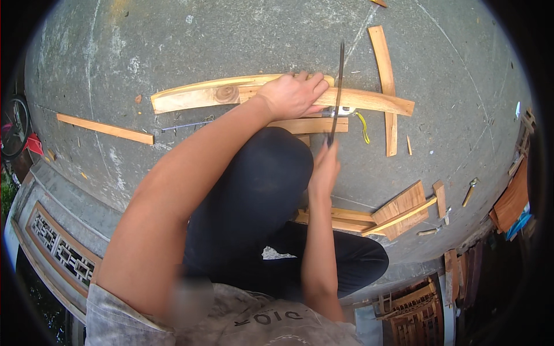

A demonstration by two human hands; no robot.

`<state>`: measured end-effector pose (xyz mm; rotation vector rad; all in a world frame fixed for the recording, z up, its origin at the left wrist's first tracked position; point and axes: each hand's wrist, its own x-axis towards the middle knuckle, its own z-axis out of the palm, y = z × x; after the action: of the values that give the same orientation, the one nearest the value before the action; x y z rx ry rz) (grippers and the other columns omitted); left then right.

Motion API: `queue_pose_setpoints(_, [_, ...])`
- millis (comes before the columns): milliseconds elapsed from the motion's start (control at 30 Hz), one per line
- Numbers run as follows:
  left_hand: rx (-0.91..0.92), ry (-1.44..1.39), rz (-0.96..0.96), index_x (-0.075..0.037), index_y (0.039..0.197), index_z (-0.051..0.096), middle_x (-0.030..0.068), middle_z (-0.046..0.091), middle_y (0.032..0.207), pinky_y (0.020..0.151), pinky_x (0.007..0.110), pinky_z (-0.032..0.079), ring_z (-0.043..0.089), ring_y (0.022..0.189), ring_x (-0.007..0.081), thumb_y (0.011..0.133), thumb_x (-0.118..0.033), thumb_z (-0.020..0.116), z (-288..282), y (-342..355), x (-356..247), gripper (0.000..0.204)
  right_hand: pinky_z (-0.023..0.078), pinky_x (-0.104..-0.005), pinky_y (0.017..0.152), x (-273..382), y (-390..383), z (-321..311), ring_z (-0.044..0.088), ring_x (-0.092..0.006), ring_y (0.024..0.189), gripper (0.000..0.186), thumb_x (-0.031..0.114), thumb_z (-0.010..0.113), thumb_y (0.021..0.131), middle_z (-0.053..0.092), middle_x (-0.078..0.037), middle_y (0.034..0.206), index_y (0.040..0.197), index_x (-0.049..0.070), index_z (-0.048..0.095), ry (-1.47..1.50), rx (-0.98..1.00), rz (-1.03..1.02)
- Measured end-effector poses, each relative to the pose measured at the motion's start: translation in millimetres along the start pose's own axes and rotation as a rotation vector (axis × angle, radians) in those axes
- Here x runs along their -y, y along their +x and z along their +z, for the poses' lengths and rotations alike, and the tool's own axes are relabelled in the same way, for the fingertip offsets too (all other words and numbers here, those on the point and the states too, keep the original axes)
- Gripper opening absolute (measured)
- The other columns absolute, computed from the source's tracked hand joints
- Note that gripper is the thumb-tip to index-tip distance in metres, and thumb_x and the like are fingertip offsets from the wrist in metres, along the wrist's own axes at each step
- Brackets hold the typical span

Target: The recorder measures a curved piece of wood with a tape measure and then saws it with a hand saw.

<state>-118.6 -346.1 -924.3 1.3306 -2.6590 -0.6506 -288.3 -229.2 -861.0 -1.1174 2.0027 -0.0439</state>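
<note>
My left hand presses down on a light wooden strip, its fingers curled over the far side. Beneath and behind it lies a wider plank with a round knot. My right hand grips the lower end of a long dark handsaw, whose thin blade stands almost edge-on across the strip, just right of my left hand. Its handle is mostly hidden in my fist. Close to the blade, partly under the strip, is a white tool with a yellow strap. A short board lies by my knee.
On the grey concrete floor lie a crosswise slat at right and a thin strip at left. Wood offcuts and handled tools sit at lower right. A patterned panel stands lower left, a bicycle wheel beyond.
</note>
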Motion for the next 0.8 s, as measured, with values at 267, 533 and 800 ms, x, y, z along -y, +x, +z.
queue_pose_setpoints(267, [-0.027, -0.010, -0.003, -0.003, 0.114, 0.054, 0.0118, 0.059, 0.113, 0.078, 0.037, 0.061, 0.067, 0.098, 0.0275, 0.101, -0.049, 0.056, 0.5, -3.6, 1.2, 0.048, 0.043, -0.0606, 0.061, -6.5, 4.7, -0.6, 0.063, -0.0549, 0.078, 0.031, 0.021, 0.046, 0.109, 0.063, -0.034, 0.078, 0.131, 0.001, 0.051, -0.064, 0.093, 0.061])
queue_pose_setpoints(533, [-0.022, 0.022, 0.021, -0.002, 0.117, 0.054, 0.0126, 0.060, 0.116, 0.077, 0.035, 0.061, 0.067, 0.099, 0.0280, 0.101, -0.048, 0.055, 1.6, -3.0, 5.6, 0.049, 0.048, -0.0589, 0.067, -20.3, 2.9, 6.8, 0.066, -0.0542, 0.083, 0.025, 0.018, 0.046, 0.108, 0.066, -0.035, 0.084, 0.126, 0.001, 0.052, -0.069, 0.014, -0.012])
queue_pose_setpoints(800, [0.033, -0.003, 0.007, -0.002, 0.117, 0.055, 0.0131, 0.059, 0.118, 0.081, 0.037, 0.061, 0.067, 0.100, 0.0287, 0.101, -0.048, 0.057, -4.2, -1.9, 2.0, 0.049, 0.047, -0.0586, 0.066, -26.5, 0.9, 14.1, 0.065, -0.0541, 0.082, 0.027, 0.015, 0.044, 0.108, 0.067, -0.034, 0.085, 0.128, -0.002, 0.051, 0.060, 0.001, -0.110])
